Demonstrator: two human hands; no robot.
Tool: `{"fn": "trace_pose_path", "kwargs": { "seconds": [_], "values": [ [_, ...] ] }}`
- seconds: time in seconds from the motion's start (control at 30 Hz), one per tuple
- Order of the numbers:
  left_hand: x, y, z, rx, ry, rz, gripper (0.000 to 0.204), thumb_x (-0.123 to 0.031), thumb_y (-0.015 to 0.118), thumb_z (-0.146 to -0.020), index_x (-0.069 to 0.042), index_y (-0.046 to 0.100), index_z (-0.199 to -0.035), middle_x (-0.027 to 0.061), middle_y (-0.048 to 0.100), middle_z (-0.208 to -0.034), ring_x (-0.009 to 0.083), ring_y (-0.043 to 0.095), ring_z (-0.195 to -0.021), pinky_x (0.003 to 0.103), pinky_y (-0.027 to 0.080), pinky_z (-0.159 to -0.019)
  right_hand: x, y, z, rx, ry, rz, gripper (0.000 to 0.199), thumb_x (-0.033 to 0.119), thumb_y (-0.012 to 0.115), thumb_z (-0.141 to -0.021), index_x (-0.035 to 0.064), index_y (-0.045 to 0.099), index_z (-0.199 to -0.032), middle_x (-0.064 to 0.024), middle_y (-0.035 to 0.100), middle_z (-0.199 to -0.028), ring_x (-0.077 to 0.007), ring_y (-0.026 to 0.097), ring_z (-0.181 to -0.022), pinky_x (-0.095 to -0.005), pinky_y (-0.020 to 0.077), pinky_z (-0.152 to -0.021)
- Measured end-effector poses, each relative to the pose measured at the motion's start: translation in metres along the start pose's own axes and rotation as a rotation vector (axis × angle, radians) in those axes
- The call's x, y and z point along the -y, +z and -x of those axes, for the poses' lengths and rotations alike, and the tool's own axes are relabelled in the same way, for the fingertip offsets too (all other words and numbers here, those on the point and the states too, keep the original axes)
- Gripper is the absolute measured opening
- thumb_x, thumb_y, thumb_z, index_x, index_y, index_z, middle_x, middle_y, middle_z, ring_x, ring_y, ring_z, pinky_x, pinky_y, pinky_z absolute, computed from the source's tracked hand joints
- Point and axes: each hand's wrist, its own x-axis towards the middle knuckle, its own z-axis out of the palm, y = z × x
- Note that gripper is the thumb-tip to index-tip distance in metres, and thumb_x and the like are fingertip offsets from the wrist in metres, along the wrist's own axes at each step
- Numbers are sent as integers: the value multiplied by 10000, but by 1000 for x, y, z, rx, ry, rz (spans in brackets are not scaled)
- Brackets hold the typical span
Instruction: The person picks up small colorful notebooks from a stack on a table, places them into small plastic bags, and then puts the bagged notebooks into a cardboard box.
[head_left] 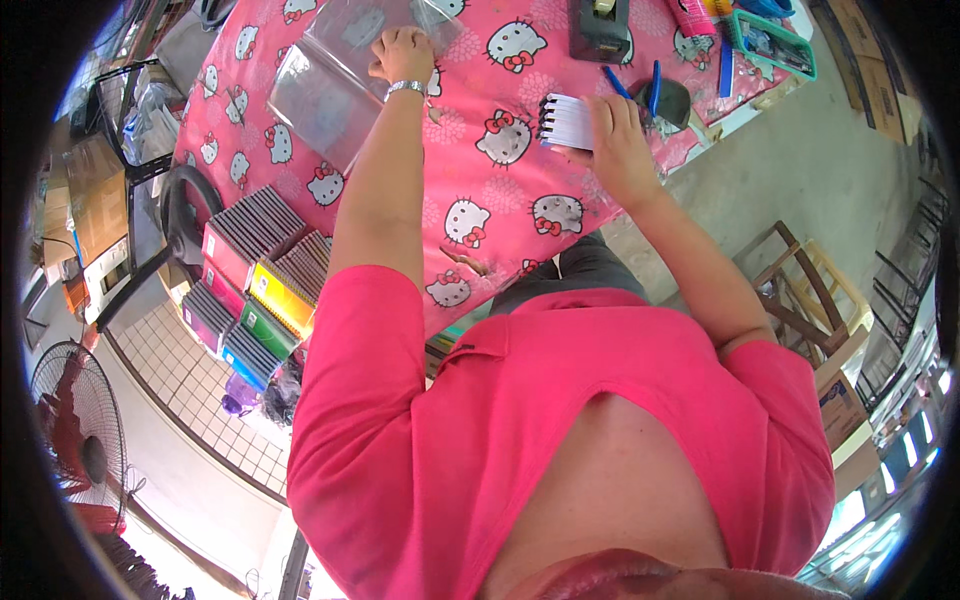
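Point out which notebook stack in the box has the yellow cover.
The yellow-covered stack sits mid-box, between the pink-fronted stack above and the green one below.

Tablecloth: pink cartoon-cat tablecloth (480, 190), spread under both hands.
Tape dispenser: dark tape dispenser (598, 30), beyond the right hand.
Basket: teal basket (772, 42), far right of the right hand.
Pens: blue pens (640, 85), just beside the right hand.
Books: stacked notebooks (255, 285), below left of the left hand.
Fan: red fan (75, 440), well apart, lower left.
Stool: wooden stool (800, 290), lower right of the right hand.
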Motion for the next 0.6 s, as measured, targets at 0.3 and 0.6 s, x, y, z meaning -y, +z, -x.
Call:
{"fn": "trace_pose_path", "kwargs": {
  "seconds": [0.3,0.6],
  "values": [
    [-11,15,-17,-37,-165,-189,284,-438,574,-768,-247,671,-954,30,616,-1085,271,485,-1114,569,312,-882,-1,1,2,-37,3,9,690,338,759,-648,-49,448,-1127,-175,468,-1017,-353,461,-946,-428,407,-854],
    [63,-170,-18,-265,-332,1044,216,-129,517,-829,30,491,-973,165,625,-887,220,607,-742,343,502,-628,-11,8,9,-111,17,27,688,344,771,-634,-13,447,-1125,-181,471,-1018,-372,471,-947,-442,424,-839]
  ]
}}
